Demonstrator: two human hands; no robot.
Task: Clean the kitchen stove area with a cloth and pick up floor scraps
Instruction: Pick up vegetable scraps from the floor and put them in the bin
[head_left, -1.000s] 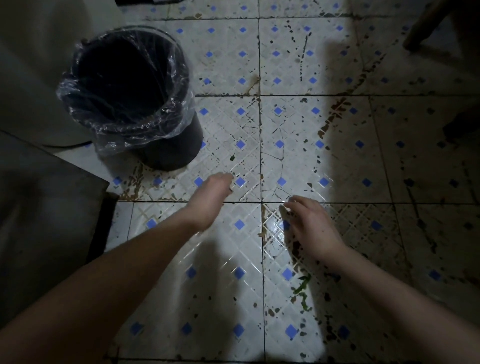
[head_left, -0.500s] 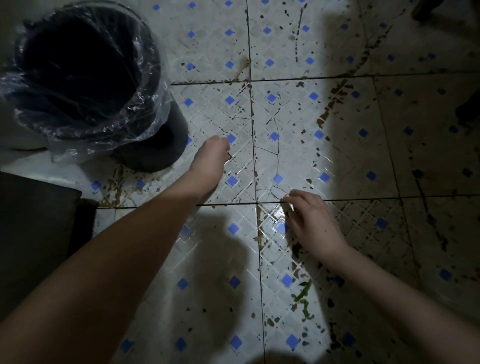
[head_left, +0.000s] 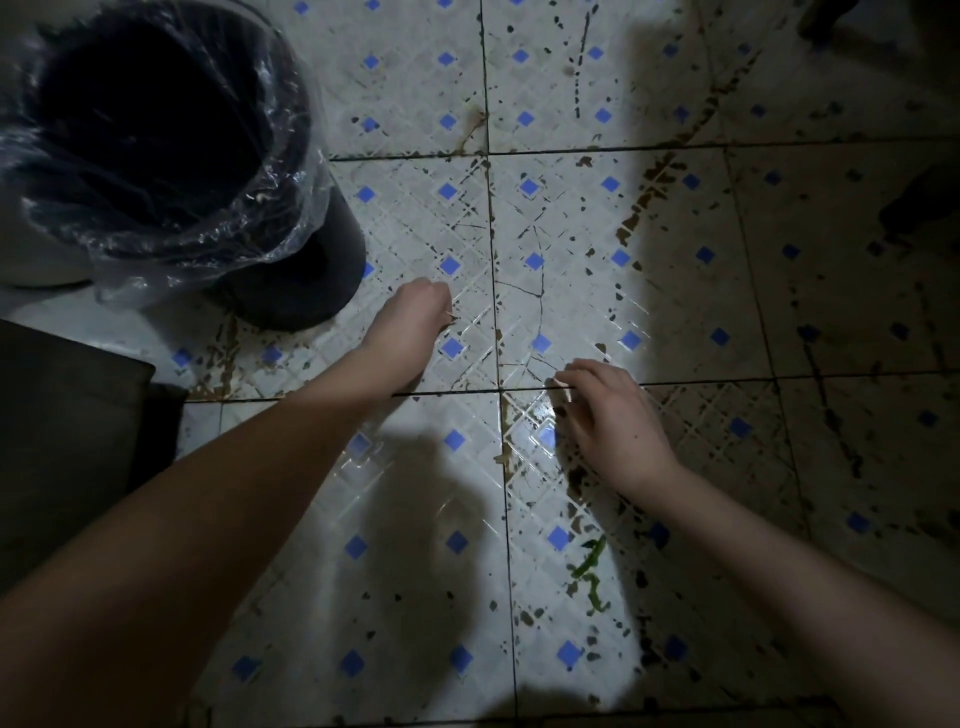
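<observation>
My left hand (head_left: 415, 325) reaches low over the stained white-and-blue tiled floor (head_left: 415, 519), just right of the bin's base. Its fingers are curled and pinch a small brown scrap (head_left: 452, 316) at their tips. My right hand (head_left: 610, 421) rests to the right at a tile joint, fingers loosely bent, fingertips touching the floor; I see nothing held in it. A green vegetable scrap (head_left: 589, 566) lies on the tile below my right wrist. Brown and dark specks dot the tiles all around. No cloth or stove is in view.
A black waste bin (head_left: 291, 171) lined with a clear plastic bag stands at the upper left, its mouth dark. A dark cabinet or box (head_left: 67, 441) fills the left edge. The floor's right side lies in shadow, with dark shapes at the far right.
My left hand moved up the floor toward the bin's base and curled its fingers on a scrap. My right hand stayed at the tile joint. The view dropped closer to the floor.
</observation>
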